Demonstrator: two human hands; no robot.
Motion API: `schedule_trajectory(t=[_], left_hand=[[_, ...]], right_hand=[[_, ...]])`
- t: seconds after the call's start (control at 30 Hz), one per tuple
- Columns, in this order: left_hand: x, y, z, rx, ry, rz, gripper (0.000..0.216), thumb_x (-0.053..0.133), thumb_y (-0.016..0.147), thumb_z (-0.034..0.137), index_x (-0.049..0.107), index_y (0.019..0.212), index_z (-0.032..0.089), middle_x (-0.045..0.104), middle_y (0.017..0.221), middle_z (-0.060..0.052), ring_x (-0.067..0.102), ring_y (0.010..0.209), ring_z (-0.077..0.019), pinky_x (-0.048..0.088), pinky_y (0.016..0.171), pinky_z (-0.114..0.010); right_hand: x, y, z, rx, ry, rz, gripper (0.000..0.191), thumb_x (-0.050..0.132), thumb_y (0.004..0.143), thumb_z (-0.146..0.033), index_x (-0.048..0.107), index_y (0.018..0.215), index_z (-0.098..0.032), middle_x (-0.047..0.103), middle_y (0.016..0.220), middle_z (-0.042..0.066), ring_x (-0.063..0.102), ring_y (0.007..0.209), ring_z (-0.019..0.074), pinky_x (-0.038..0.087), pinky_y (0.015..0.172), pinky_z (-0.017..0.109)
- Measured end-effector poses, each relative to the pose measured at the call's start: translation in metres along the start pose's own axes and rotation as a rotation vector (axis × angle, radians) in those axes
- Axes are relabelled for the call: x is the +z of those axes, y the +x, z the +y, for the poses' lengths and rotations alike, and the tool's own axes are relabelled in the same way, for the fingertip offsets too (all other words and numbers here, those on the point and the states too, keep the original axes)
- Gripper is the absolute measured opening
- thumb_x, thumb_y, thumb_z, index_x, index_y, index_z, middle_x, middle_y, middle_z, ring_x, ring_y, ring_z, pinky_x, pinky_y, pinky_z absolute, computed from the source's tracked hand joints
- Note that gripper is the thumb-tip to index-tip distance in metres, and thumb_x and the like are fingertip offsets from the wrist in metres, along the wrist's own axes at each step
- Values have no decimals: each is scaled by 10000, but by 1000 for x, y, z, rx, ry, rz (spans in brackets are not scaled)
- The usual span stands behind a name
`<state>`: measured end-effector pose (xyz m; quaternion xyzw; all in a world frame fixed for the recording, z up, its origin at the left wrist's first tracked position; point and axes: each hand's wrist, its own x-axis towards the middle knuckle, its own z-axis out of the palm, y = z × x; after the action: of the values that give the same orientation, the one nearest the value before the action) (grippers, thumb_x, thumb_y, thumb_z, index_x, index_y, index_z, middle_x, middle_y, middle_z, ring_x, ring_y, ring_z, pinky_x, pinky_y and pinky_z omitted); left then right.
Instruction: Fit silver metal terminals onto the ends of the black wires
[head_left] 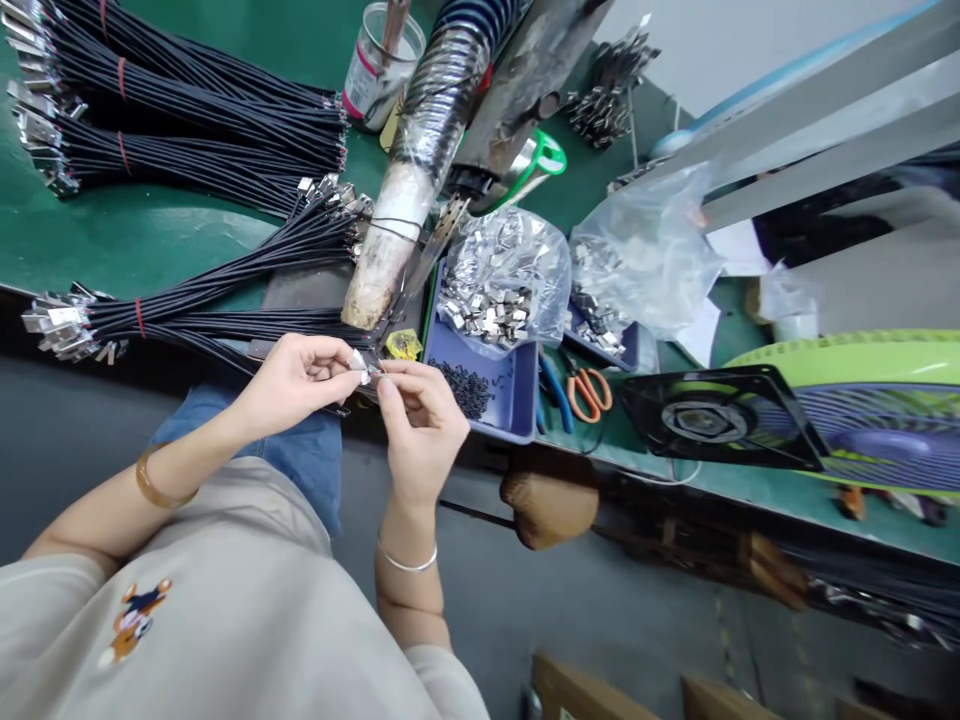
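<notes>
Both hands meet close together at the table's front edge. My left hand [300, 382] is closed in a pinch on a small white-and-silver connector piece [361, 366]. Thumb and forefinger of my right hand [421, 420] press together beside it; whatever sits between those fingertips is too small to make out. Behind the hands lies a bundle of black cables [225, 268] with metal connector ends. Just right of them, a purple-blue tray [519, 402] bears small black parts [466, 388] and an open clear bag [536, 245] of silver metal shells [499, 318].
A foil-wrapped duct [439, 120] hangs low over the work spot. More cable bundles [202, 90] and a jar [366, 80] lie further back. Orange-handled pliers [589, 394], a black frame fan [712, 418] and a green fan [847, 350] stand to the right.
</notes>
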<state>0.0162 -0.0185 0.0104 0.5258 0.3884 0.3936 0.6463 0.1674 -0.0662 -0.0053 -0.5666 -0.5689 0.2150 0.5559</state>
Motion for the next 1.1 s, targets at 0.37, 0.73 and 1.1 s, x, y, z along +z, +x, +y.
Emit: schedule_trajectory(t=[0.37, 0.73, 1.1], left_hand=[[4, -3, -1, 34, 134, -34, 123, 649, 789, 204, 624, 693, 132, 614, 556, 11, 532, 493, -63, 427, 511, -156], [4, 1, -1, 15, 68, 1, 143, 676, 778, 250, 682, 725, 118, 545, 547, 28, 448, 492, -58, 376, 494, -174], [6, 10, -4, 69, 134, 54, 177, 614, 787, 256, 680, 702, 115, 390, 522, 54, 288, 486, -52, 226, 448, -191]], right_hand=[[8, -7, 7, -93, -63, 39, 79, 661, 885, -206, 689, 812, -215, 750, 930, 37, 734, 868, 174, 608, 688, 292], [3, -12, 13, -431, -207, 206, 195, 581, 935, -137, 661, 1072, -251, 776, 1018, 45, 768, 918, 198, 649, 779, 359], [7, -2, 20, -283, -198, 140, 82, 655, 892, -174, 602, 875, -234, 773, 955, 35, 774, 864, 185, 654, 758, 344]])
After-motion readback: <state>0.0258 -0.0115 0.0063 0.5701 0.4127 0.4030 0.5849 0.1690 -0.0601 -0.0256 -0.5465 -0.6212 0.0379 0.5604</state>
